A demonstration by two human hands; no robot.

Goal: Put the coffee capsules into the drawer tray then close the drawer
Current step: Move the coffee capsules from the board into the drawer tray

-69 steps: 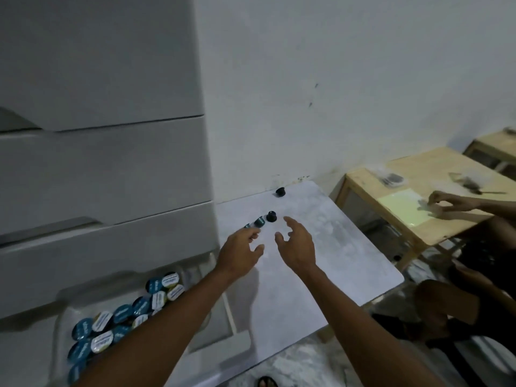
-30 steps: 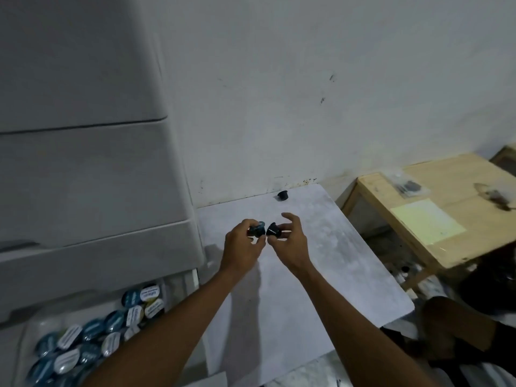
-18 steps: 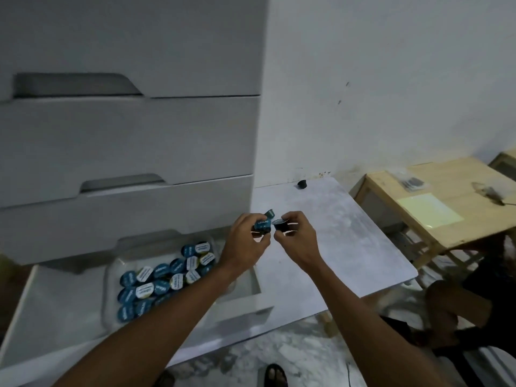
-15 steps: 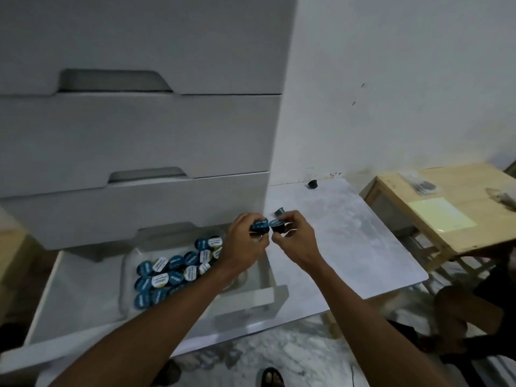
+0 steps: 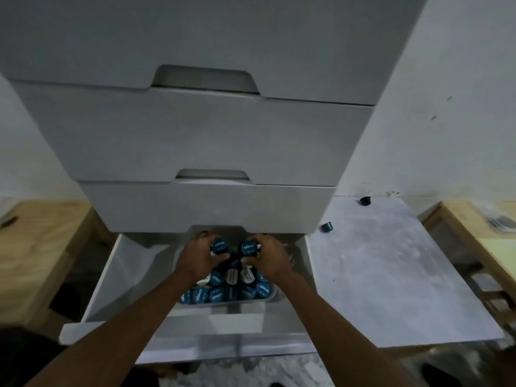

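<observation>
Left hand [image 5: 199, 259] and right hand [image 5: 268, 259] each grip a coffee capsule [image 5: 219, 245] above the crowded tray [image 5: 275, 293]. Released there, either capsule could roll off the heap beneath.

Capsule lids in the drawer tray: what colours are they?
Mostly blue with white lettering, a few white, on the capsules in the tray; head view.

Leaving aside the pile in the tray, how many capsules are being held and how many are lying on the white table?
Held: 2, left-hand capsule in the left hand, right-hand capsule in the right hand
Loose on the white table: 2, near capsule, far capsule
Total: 4
</observation>
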